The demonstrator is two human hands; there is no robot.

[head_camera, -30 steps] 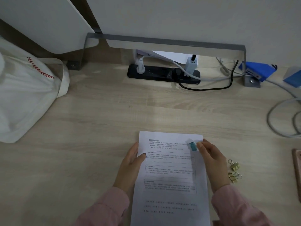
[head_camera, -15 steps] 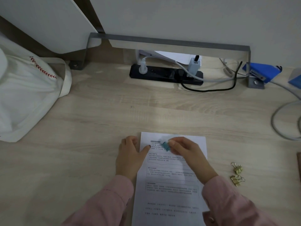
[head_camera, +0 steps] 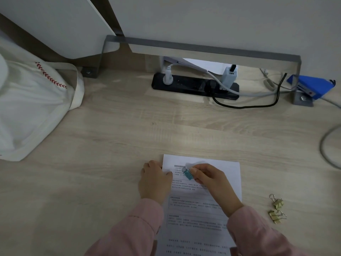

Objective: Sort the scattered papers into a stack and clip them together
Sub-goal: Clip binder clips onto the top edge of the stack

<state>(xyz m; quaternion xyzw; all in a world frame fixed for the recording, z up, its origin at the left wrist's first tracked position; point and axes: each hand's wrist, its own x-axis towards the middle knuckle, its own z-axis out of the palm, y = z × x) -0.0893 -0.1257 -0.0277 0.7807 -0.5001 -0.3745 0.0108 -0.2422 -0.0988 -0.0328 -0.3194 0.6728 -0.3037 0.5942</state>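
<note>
Teal clip (head_camera: 188, 174) pinched in right hand (head_camera: 212, 183) fingers above papers (head_camera: 203, 209); left hand (head_camera: 155, 182) flat on edge.

Right hand (head_camera: 212, 183) carried teal clip (head_camera: 188, 174) from paper stack's (head_camera: 203, 209) top-right corner leftward to upper-left; left hand (head_camera: 155, 182) slid up the left edge.

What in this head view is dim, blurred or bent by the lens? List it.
Head view: dim, flat light, with no glare on the desk; the brightest patch lies under the grey shelf; the shelf's straight edge bows from wide-angle distortion; the teal clip and the right hand look slightly smeared; print on the papers is unreadable.
</note>
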